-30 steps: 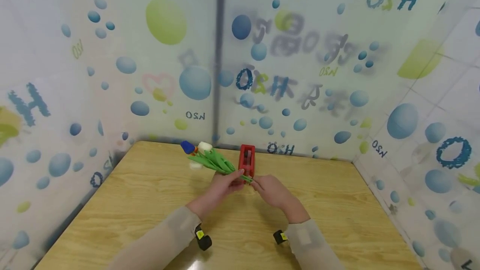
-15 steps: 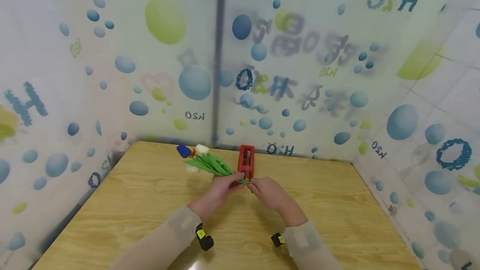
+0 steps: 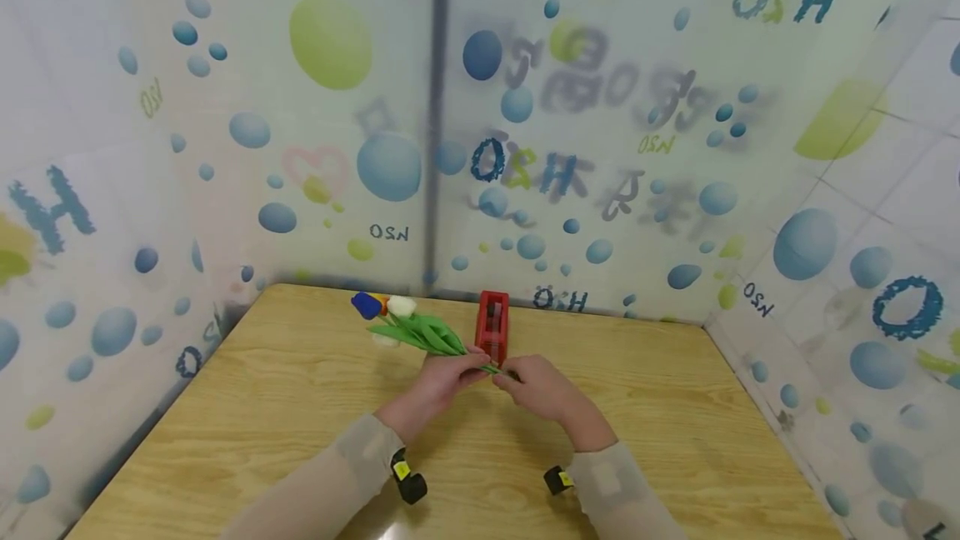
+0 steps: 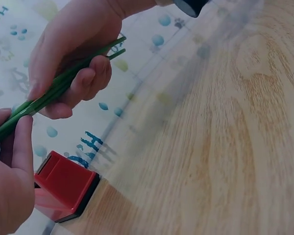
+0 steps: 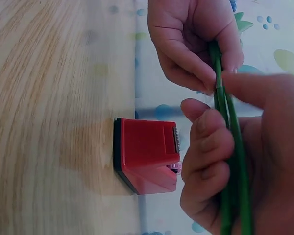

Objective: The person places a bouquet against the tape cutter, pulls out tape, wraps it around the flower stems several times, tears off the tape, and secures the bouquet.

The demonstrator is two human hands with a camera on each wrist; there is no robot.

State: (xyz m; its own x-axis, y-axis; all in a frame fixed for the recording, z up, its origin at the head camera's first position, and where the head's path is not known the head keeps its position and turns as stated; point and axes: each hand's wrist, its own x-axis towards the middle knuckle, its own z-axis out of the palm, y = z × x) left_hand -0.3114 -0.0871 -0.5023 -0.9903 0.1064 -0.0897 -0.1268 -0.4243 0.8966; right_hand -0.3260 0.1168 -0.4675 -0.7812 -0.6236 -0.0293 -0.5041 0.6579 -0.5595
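A bunch of artificial tulips with blue, white and orange heads points to the left over the table in the head view. My left hand grips its green stems below the leaves. Close by, my right hand holds the stem ends, its fingers curled round the stems in the right wrist view. Both hands' fingertips nearly meet on the stems, where a small clear shiny patch shows, perhaps tape. Just behind the hands stands a red tape dispenser with a toothed cutting edge.
The wooden table carries the dispenser near its back edge. Walls printed with blue and green bubbles close in the back and both sides. A black camera is strapped at each wrist.
The tulips and left hand have shifted slightly left and down. My right hand has moved a little left and down, closer round the stems. The tape dispenser has stayed in place.
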